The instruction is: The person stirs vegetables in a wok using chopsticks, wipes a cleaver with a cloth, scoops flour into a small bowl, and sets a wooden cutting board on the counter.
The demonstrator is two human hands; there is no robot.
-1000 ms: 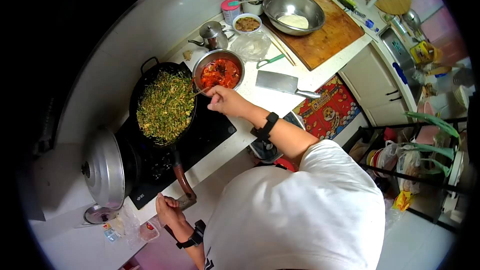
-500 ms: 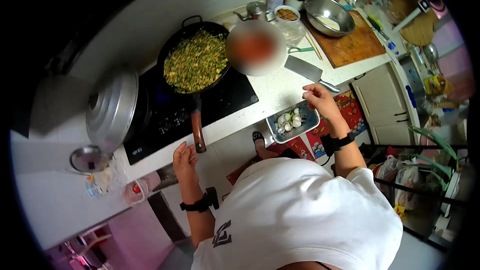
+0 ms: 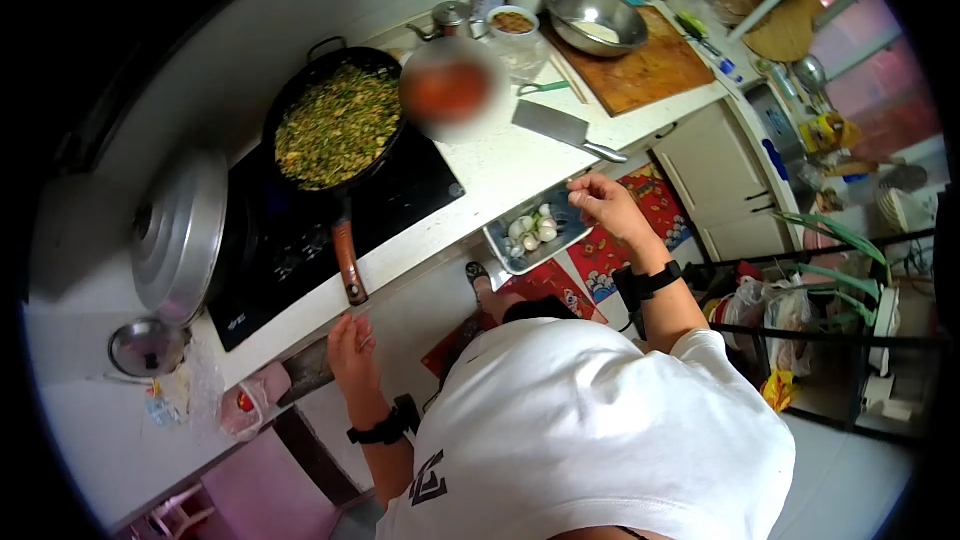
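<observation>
My left hand, fingers loosely bent and apart, hangs just below the wooden handle of a black frying pan, not gripping it. Chopped green vegetables with yellow bits fill the pan, which sits on a black cooktop. My right hand is raised over the right end of a grey bin at the counter's front edge. Its fingers are half curled, and nothing shows in them. White pieces like eggshells lie in the bin. A cleaver rests on the counter beyond that hand.
A round dish with blurred red contents stands beside the pan. Farther right are a metal bowl on a wooden cutting board and a small bowl of brown food. A large metal lid leans left of the cooktop.
The view has shifted, so the counter and pan appear farther left. My right hand's fingers have curled in more; my left hand sits slightly lower beneath the handle. Neither hand has taken hold of anything visible.
</observation>
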